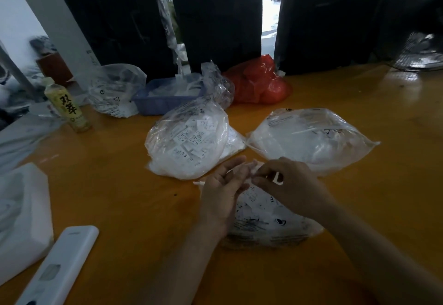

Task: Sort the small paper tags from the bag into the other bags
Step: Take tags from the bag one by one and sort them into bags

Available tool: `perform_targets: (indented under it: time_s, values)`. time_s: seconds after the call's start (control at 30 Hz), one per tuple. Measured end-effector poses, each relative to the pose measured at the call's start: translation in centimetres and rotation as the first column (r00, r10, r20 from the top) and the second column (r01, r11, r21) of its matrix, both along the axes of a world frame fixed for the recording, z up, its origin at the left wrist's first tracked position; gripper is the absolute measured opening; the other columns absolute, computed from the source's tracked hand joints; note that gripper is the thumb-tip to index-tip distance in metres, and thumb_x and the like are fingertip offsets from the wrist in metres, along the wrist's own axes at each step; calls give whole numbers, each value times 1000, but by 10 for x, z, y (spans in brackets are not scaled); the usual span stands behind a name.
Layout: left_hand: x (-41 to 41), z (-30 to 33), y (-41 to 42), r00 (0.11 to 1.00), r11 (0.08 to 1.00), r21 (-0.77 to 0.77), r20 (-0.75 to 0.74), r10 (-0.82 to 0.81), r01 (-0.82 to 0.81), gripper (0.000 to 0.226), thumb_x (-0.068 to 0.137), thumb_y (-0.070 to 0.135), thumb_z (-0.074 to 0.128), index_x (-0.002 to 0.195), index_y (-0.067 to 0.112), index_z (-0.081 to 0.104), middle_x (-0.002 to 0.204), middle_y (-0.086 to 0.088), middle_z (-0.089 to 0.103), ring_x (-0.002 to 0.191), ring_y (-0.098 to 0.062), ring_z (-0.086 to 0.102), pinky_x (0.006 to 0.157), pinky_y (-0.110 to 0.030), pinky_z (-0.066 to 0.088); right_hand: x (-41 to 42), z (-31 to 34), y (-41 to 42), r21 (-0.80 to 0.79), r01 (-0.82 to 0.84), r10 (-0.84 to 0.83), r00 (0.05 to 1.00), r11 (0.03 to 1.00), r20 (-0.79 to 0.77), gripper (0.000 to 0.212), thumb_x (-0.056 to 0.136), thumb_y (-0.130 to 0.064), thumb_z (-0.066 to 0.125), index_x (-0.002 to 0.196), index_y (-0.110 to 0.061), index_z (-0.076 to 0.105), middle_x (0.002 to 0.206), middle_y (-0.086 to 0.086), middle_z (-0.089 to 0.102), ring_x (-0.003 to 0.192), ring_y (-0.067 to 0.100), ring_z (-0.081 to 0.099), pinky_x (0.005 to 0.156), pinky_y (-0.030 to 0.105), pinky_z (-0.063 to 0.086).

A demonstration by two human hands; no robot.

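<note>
A small white paper tag [254,169] is pinched by the curled fingers of the right hand [291,186] against the loosely spread left hand [221,190], both held above a clear tag-filled bag [266,220] lying on the orange table [119,196].

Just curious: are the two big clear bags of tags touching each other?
Cannot tell. In the head view, the left bag and right bag come close, but blur hides any contact.

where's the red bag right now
In the head view the red bag sits at the table's far edge, centre-right, against the black boxes and just right of the blue tray.
</note>
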State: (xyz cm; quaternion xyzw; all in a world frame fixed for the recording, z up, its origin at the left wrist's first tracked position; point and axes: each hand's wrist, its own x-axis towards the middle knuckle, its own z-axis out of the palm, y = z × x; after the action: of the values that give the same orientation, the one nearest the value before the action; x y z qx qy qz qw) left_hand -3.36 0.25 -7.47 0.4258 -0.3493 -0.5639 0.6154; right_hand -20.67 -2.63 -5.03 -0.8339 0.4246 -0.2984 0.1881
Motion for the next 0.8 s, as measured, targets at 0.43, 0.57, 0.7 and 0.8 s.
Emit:
perform_targets:
  time_s: [0.43, 0.57, 0.7, 0.8]
  values:
    - [-3, -1, 2, 993, 999, 20, 110, -45, 43, 18, 86, 34, 73, 94, 19, 80, 106, -8, 79, 103, -20, 74, 91, -34, 56, -1, -5, 0, 145, 1, -27, 983, 989, 181, 19, 93, -42, 69, 84, -25, 67, 70, -18, 62, 52, 2, 51, 48, 13, 39]
    - [0, -1, 1, 999, 999, -4, -18, -50, 49, 3, 82, 20, 77, 85, 17, 76, 96, -8, 77, 93, -18, 72, 77, -27, 58, -5, -3, -1, 202, -27, -27, 966, 979, 257, 20, 97, -40, 64, 83, -24, 67, 63, -10, 61, 44, 3, 44, 44, 15, 34]
    - [5, 1, 3, 989, 989, 23, 39, -145, 145, 14, 88, 14, 77, 102, 12, 74, 93, -6, 75, 86, -18, 72, 68, -27, 57, -8, -1, -4, 221, 29, -104, 936, 975, 336, 20, 97, -40, 63, 83, -26, 67, 68, 5, 63, 45, 4, 39, 43, 18, 31]
    - [8, 4, 4, 972, 974, 55, 67, -223, 220, 25, 87, 24, 80, 110, 15, 78, 91, -3, 73, 87, -15, 72, 66, -26, 56, -8, -1, -4, 168, 18, -59, 968, 986, 243, 17, 96, -39, 65, 84, -26, 66, 65, -11, 60, 46, 3, 44, 44, 15, 35]
